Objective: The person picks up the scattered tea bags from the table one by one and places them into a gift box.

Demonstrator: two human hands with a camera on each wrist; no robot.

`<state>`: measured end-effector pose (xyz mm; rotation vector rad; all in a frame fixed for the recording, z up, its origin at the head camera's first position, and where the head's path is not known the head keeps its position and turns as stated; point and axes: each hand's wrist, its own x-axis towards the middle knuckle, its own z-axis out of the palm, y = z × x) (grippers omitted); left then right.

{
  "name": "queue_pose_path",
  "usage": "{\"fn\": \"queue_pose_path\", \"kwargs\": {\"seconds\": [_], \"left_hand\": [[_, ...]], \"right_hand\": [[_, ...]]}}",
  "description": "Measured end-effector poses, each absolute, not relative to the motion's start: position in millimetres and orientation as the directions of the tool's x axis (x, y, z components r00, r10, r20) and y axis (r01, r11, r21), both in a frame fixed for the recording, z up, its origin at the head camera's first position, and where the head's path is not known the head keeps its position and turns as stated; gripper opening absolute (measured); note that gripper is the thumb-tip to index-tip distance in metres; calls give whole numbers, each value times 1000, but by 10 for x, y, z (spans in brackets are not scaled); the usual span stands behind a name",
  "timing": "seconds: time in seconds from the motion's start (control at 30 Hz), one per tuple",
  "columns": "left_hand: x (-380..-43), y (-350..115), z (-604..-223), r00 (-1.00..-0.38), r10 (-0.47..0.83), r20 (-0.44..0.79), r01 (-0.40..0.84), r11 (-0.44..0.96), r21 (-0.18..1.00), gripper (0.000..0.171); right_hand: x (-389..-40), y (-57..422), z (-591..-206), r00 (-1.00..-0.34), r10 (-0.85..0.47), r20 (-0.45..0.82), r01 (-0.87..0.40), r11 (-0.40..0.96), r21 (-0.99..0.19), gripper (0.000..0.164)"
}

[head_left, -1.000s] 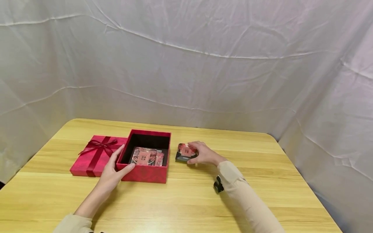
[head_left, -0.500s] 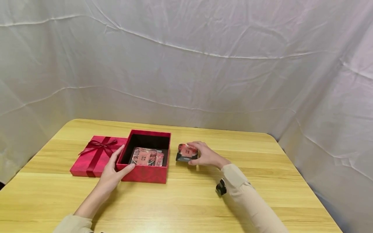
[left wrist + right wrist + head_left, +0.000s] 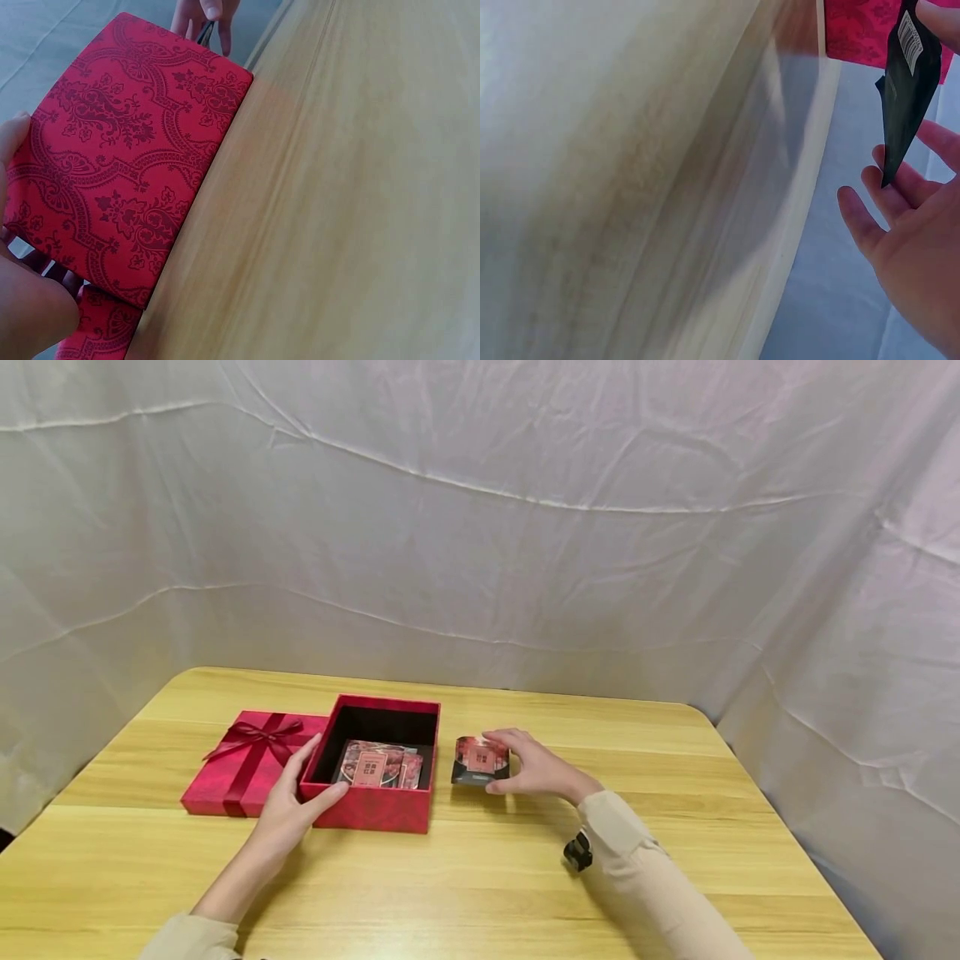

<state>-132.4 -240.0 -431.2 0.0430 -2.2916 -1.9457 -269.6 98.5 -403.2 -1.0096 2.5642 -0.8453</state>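
Note:
A red patterned gift box [image 3: 375,811], without its lid, sits left of centre on the table. Inside it lie tea sachets [image 3: 369,766] with pink labels. My left hand [image 3: 287,810] grips the box's near left corner, thumb over the front rim and fingers along the left side; the left wrist view shows the box's patterned front wall [image 3: 124,142]. To the right of the box, my right hand [image 3: 542,768] pinches another tea sachet [image 3: 478,758] by its right side. In the right wrist view the sachet's dark back [image 3: 911,94] carries a barcode and hangs above the table.
The box's red lid [image 3: 247,764], topped with a dark red ribbon bow [image 3: 255,737], lies to the left, against the box. Pale cloth [image 3: 480,552] hangs behind the wooden table [image 3: 450,893]. A small black device [image 3: 578,852] is at my right wrist.
My right hand has drawn slightly toward me with the tea sachet, which has come up off the table. The left hand and the box have stayed put.

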Motion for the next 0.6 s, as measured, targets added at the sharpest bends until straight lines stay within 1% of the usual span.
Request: {"fn": "queue_pose_path", "kwargs": {"seconds": [0.13, 0.27, 0.4, 0.6], "left_hand": [[-1322, -2404, -4308, -991, -110, 78, 58, 169, 984, 81], [-1324, -2405, -4306, -991, -111, 75, 56, 165, 985, 81], [-1331, -2401, -4310, -991, -110, 70, 52, 163, 985, 81], [-1329, -2402, -4311, -991, -113, 72, 53, 162, 985, 81]], "right_hand": [[-2643, 995, -4002, -714, -700, -17, -554, 580, -597, 84], [-2594, 1013, -3977, -713, -701, -13, -543, 564, -623, 83], [-2563, 1038, -3963, -719, -695, 7, -535, 548, -643, 82], [-2486, 1055, -3887, -732, -681, 30, -540, 552, -635, 82]]}}
